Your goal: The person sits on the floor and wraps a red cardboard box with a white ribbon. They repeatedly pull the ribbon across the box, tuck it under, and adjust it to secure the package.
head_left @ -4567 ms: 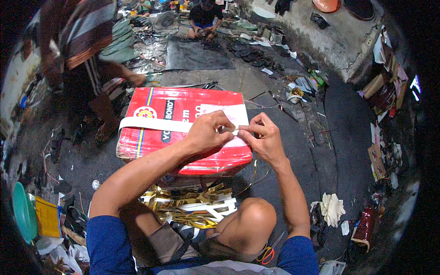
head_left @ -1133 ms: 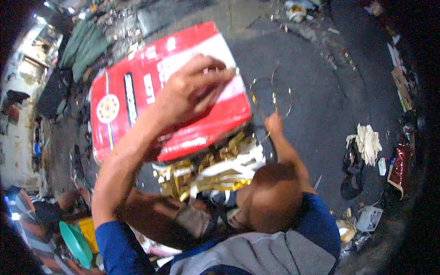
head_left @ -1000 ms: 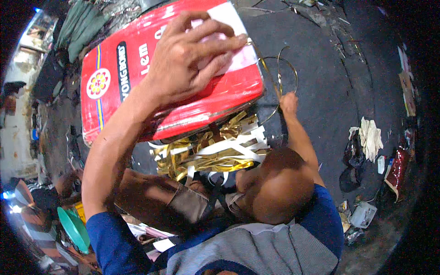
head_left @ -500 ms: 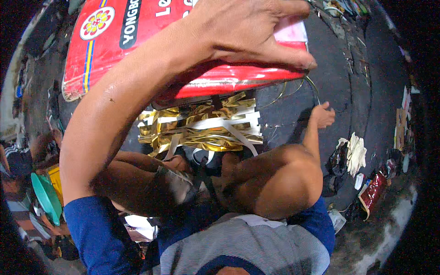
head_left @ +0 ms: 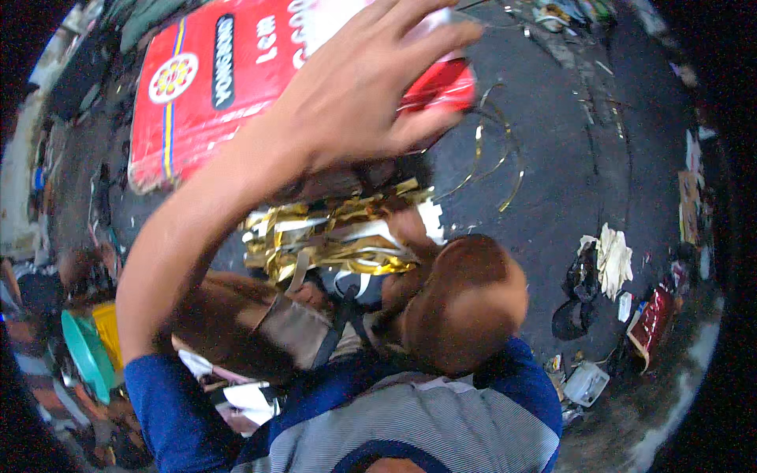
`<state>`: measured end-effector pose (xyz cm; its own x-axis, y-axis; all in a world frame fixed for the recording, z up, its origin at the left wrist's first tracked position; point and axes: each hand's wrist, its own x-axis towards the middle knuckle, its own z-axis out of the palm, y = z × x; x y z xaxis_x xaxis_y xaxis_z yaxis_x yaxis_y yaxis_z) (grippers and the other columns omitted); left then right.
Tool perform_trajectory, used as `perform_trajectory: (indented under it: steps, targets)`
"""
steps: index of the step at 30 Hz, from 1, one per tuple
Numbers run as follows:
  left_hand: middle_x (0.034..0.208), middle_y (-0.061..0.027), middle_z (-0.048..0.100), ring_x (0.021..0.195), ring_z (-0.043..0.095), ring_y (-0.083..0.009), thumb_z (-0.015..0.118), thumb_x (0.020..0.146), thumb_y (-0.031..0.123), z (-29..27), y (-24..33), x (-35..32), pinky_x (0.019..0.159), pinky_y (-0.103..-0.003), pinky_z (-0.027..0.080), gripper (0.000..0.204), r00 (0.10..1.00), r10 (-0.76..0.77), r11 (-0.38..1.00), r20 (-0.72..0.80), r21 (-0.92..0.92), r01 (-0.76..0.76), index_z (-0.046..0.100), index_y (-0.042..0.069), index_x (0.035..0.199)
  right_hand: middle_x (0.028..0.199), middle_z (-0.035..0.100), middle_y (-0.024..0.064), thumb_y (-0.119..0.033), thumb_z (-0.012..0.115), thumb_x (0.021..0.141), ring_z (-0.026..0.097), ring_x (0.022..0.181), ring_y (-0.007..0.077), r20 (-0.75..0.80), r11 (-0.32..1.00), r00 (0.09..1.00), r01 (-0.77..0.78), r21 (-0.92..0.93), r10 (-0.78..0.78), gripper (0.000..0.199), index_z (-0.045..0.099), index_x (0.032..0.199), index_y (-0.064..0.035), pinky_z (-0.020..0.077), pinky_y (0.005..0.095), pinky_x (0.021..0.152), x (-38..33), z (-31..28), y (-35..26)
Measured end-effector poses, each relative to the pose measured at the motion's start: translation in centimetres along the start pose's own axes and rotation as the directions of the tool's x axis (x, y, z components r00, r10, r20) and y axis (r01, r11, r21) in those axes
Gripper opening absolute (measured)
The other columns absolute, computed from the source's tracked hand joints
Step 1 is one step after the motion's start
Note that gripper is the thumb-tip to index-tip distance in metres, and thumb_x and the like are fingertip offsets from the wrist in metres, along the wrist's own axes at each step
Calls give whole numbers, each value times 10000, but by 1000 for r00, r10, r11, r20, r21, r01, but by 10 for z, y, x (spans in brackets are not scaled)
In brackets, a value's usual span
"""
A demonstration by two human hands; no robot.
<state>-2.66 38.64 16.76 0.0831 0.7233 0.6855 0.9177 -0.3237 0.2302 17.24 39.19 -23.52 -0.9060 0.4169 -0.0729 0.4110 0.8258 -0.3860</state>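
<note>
A large red package with a round flower emblem and a blue-yellow stripe fills the upper left. My left hand lies across its right end, thumb at the near edge and fingers reaching over the top, gripping it. Below the package, between my feet, lies a bundle of shiny gold and white strips. At the bundle's right end is my right hand, blurred and partly behind my right knee. Its fingers do not show clearly. A thin gold strip curls loose right of the package.
On the dark floor to the right lie a whitish glove-like cloth, a black plastic bag, a dark red packet and a clear plastic container. At left are a teal basin and a yellow object.
My right hand has moved left, from beyond my right knee to the gold strips. My left hand and the package's right end appear lower and further left. My right knee appears further left.
</note>
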Motion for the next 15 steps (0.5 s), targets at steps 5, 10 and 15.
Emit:
perform_trajectory:
  steps: [5, 10, 15]
  targets:
    - [1340, -185, 638, 1262, 611, -333, 708, 805, 159, -43, 58, -42, 1028, -482, 526, 396, 970, 115, 986, 213, 93, -137, 688, 25, 1177, 1071, 742, 168, -328, 780, 875, 703, 1000, 360, 138, 992, 983, -124, -8, 124, 378, 748, 1154, -75, 545, 487, 912, -8, 7, 17]
    - [1382, -179, 617, 1256, 618, -317, 652, 842, 212, -54, 86, -89, 1039, -440, 510, 345, 854, 129, 979, 504, 75, -192, 690, 29, 1132, 1029, 747, 167, -320, 780, 875, 711, 966, 357, 172, 986, 974, -161, 49, 150, 366, 746, 1140, -70, 552, 490, 886, -6, -9, 26]
    - [1338, -187, 603, 1248, 610, -335, 748, 835, 259, -60, 99, -119, 1001, -406, 536, 414, 585, -243, 962, 773, 114, 249, 686, 28, 1173, 986, 753, 166, -313, 779, 875, 720, 933, 354, 173, 974, 981, 54, 219, -93, 355, 745, 1126, -64, 559, 494, 859, 17, -100, 26]
